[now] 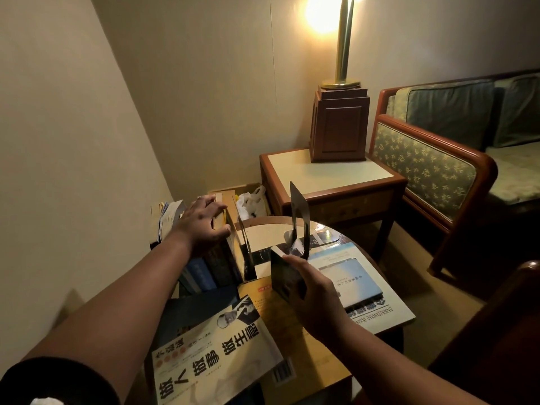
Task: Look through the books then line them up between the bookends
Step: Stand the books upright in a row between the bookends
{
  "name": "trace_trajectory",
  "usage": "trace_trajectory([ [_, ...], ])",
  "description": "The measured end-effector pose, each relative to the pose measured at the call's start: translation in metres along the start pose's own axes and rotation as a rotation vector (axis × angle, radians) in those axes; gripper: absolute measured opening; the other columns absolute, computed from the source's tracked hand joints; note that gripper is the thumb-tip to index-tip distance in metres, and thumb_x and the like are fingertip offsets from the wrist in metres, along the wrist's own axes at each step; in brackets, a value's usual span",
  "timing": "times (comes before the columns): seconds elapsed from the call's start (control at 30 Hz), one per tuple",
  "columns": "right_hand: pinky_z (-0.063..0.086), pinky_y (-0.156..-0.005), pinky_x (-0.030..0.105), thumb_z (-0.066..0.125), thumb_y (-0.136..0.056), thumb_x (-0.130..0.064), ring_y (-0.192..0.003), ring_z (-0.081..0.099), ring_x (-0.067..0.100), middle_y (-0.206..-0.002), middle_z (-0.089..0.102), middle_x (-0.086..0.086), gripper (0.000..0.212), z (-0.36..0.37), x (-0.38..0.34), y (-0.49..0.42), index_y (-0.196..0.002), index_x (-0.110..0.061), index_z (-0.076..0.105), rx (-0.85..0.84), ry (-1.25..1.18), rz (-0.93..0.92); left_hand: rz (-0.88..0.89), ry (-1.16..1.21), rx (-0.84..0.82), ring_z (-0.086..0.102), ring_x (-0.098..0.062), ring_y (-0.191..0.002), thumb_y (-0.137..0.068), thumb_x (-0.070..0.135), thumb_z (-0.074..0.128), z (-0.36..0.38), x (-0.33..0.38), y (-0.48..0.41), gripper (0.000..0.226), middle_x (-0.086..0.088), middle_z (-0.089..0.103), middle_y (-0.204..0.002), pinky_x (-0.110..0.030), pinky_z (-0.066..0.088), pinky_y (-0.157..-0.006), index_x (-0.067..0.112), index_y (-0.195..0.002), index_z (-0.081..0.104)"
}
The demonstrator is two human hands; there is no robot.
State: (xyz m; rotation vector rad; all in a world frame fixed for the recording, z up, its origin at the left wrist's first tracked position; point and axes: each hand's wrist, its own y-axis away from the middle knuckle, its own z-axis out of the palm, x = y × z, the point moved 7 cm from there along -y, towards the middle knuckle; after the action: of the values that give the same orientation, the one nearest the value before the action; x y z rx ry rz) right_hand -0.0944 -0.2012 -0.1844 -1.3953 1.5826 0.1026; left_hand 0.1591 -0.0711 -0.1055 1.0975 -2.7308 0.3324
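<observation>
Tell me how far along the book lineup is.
Partly done. Several upright books already stand by the left bookend, gripped at the top by the left hand. In hand: the right hand grips a dark book upright near the right bookend. Left: the cream book, blue book and others lie flat.

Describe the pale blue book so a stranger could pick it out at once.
Find the small round table in front of the lamp, then its right side, just beyond the right hand that holds a dark book upright. The pale blue book lies flat there on a larger white book; it alone has a sky-coloured cover with one line of dark characters.
</observation>
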Motion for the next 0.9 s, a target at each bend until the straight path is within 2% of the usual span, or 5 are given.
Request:
trace_trajectory([
  [0.17, 0.059, -0.079, 0.021, 0.062, -0.095, -0.008, -0.107, 0.065, 0.009, -0.13, 0.061, 0.0, 0.065, 0.01, -0.003, 0.001, -0.152, -0.028, 0.037, -0.185, 0.025, -0.086, 0.004, 0.004, 0.004, 0.024, -0.031, -0.144, -0.061, 0.076, 0.033, 0.001, -0.001, 0.001, 0.093, -0.005, 0.026, -0.157, -0.054, 0.033, -0.109, 0.032, -0.142, 0.044],
  [0.3, 0.058, -0.082, 0.018, 0.052, -0.094, -0.022, -0.112, 0.063, 0.012, -0.132, 0.061, 0.006, 0.062, 0.01, -0.01, -0.009, -0.154, -0.023, 0.035, -0.119, -0.003, -0.041, 0.004, 0.005, 0.003, 0.023, -0.031, -0.145, -0.062, 0.077, 0.033, 0.001, -0.002, 0.001, 0.092, -0.004, 0.025, -0.158, -0.054, 0.033, -0.11, 0.034, -0.143, 0.043],
  [0.63, 0.041, -0.094, 0.002, 0.058, -0.09, 0.005, -0.124, 0.044, -0.002, -0.135, 0.059, 0.005, 0.062, 0.047, -0.044, -0.057, -0.148, -0.011, 0.041, 0.002, -0.057, -0.114, 0.003, 0.026, -0.002, 0.024, -0.031, -0.145, -0.061, 0.077, 0.034, 0.003, -0.005, -0.002, 0.093, -0.003, 0.026, -0.157, -0.053, 0.032, -0.111, 0.034, -0.142, 0.045],
  [0.77, 0.052, -0.099, 0.025, 0.057, -0.093, 0.008, -0.132, 0.052, 0.009, -0.141, 0.057, 0.007, 0.067, 0.073, -0.035, -0.059, -0.153, -0.016, 0.036, -0.041, -0.05, -0.119, 0.012, 0.039, 0.02, 0.026, -0.03, -0.144, -0.062, 0.075, 0.036, 0.003, -0.007, -0.003, 0.089, -0.005, 0.029, -0.155, -0.052, 0.033, -0.111, 0.034, -0.141, 0.048],
  [0.9, 0.052, -0.1, 0.025, 0.052, -0.093, 0.005, -0.13, 0.055, 0.016, -0.141, 0.057, 0.008, 0.067, 0.083, -0.03, -0.059, -0.154, -0.016, 0.035, -0.016, -0.028, -0.084, 0.012, 0.051, 0.027, 0.026, -0.029, -0.144, -0.064, 0.074, 0.036, 0.002, -0.005, 0.0, 0.088, -0.004, 0.028, -0.156, -0.05, 0.033, -0.111, 0.033, -0.141, 0.046],
])
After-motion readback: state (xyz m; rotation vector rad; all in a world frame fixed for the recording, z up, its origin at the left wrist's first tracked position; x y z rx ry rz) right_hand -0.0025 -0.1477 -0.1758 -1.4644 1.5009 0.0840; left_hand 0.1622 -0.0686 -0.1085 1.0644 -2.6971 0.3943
